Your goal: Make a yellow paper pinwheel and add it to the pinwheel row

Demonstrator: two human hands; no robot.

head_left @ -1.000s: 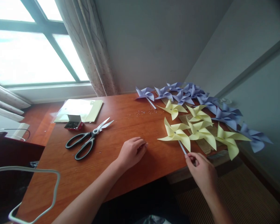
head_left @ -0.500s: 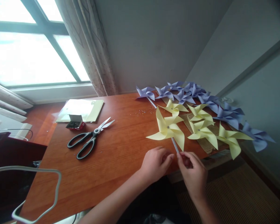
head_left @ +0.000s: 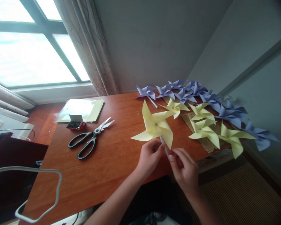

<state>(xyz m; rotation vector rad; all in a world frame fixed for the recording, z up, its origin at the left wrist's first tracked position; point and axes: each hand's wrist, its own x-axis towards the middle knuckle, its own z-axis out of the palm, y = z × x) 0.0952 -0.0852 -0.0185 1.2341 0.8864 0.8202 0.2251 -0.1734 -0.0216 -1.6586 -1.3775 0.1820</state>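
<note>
A yellow paper pinwheel (head_left: 155, 125) on a thin pale stick (head_left: 164, 147) is held up over the front of the table. My left hand (head_left: 151, 154) pinches the stick just under the pinwheel's blades. Lower on the same stick, the fingers of my right hand (head_left: 184, 165) close round it. A small dark pin head shows at the pinwheel's centre. To the right lie several more yellow pinwheels (head_left: 202, 128), and behind them several purple pinwheels (head_left: 184, 94). The lower end of the held stick is hidden by my right hand.
Open scissors (head_left: 92, 137) lie on the wooden table (head_left: 117, 175) at left. Behind them are a small red box (head_left: 75, 125) of dark items and a packet of yellow paper (head_left: 97, 111). Brown printed paper (head_left: 207, 145) lies under the pinwheels. A white cable (head_left: 58, 187) loops at lower left.
The yellow pinwheel has moved left and slightly up with my right hand. My left hand, which was beside the stick, now grips it below the blades.
</note>
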